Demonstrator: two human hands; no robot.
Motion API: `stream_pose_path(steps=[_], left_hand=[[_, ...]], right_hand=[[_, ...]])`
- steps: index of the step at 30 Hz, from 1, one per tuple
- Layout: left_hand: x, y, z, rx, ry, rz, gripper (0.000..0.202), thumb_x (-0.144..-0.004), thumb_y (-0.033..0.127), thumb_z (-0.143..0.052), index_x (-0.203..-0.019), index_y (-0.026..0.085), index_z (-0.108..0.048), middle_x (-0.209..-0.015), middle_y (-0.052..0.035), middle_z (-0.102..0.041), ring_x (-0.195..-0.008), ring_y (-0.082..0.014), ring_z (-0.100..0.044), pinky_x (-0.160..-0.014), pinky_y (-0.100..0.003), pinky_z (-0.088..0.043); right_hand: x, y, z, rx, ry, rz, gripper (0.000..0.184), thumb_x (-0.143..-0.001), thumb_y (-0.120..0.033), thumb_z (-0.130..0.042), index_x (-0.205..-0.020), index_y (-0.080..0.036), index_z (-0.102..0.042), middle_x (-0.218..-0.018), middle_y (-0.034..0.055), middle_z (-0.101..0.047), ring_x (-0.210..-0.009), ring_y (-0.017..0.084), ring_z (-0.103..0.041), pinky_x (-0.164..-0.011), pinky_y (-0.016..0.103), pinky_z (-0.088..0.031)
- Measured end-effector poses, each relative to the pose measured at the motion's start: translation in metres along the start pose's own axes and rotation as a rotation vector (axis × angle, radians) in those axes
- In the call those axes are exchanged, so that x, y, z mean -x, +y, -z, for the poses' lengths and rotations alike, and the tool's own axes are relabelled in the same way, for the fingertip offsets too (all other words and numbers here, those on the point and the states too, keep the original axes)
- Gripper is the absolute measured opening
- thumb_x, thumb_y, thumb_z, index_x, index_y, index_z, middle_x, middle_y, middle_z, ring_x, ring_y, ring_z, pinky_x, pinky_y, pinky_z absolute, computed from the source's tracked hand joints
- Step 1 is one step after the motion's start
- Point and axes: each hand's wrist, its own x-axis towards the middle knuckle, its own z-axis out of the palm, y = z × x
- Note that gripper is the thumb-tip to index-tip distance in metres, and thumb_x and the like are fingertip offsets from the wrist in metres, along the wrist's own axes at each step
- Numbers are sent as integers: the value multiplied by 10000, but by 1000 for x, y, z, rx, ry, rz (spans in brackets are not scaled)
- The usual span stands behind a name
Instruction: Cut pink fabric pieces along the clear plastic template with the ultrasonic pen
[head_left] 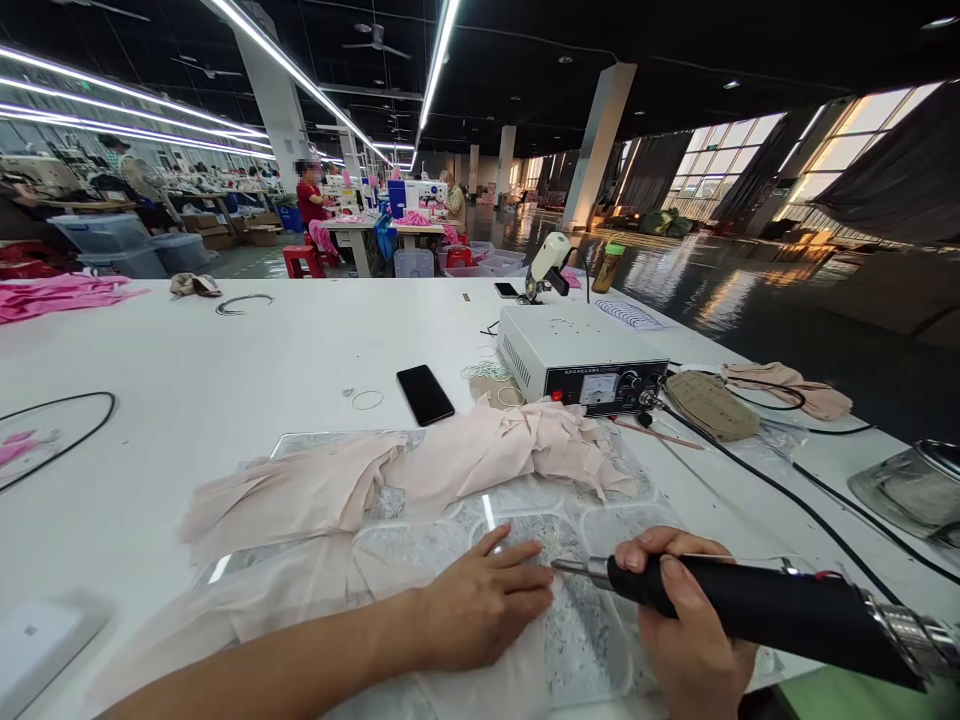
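Observation:
My right hand is wrapped round a black pen-shaped power tool with a metal tip, which points left at the fabric. My left hand lies flat with fingers stretched out, pressing pale pink fabric onto a clear plate just left of the tool's tip. Piled behind my hands is more pale pink fabric. A cable runs from the tool toward a white control box with a dial and knobs.
A black phone lies on the white table, with small rings beside it. A beige pad, black cables and pink cloth lie to the right. Far back, people sit at sewing stations.

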Motion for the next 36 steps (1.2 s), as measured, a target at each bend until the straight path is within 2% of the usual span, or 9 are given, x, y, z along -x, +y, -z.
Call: stream_pose_path(steps=[3, 12, 17, 31, 36], left_hand=[[-1, 0, 0, 5, 1, 0, 216, -999, 172, -447, -1122, 162, -624, -1225, -26, -656, -1297, -212, -477, -1171, -380, -152], [3, -2, -4, 4, 9, -8, 215, -992, 183, -453, -1129, 172, -618, -1230, -30, -652, -1290, -230, -482, -1162, -413, -174], [2, -2, -3, 2, 35, -20, 203, -983, 176, -459, -1112, 163, -616, -1228, -24, -652, -1282, -236, -487, -1158, -410, -180], [0, -2, -1, 8, -3, -12, 243, -1010, 191, -410, -1114, 166, -629, -1223, -32, -656, -1285, -225, -484, -1169, -401, -150], [-1, -4, 5, -13, -33, -31, 249, -1013, 226, -417, -1137, 171, -625, -1275, -48, -624, -1308, -228, -465, -1175, -420, -155]], right_hand=[[-1, 1, 1, 9, -19, -4, 133, -758, -239, -675, -747, -197, -550, -749, -2, -556, -582, 138, -568, -591, 344, -529], [5, -9, 10, -35, 54, -48, 98, -734, -238, -653, -764, -196, -570, -739, 1, -540, -571, 137, -549, -550, 330, -510], [7, -9, 10, -34, 38, -44, 110, -734, -253, -664, -766, -196, -575, -737, -2, -541, -557, 133, -551, -553, 337, -519], [5, -8, 8, 24, -14, -39, 142, -752, -247, -664, -719, -199, -534, -706, -2, -547, -554, 137, -552, -564, 329, -509], [0, -11, 11, -67, 98, -51, 102, -689, -223, -658, -735, -193, -572, -712, -9, -528, -552, 124, -531, -547, 313, -503]])
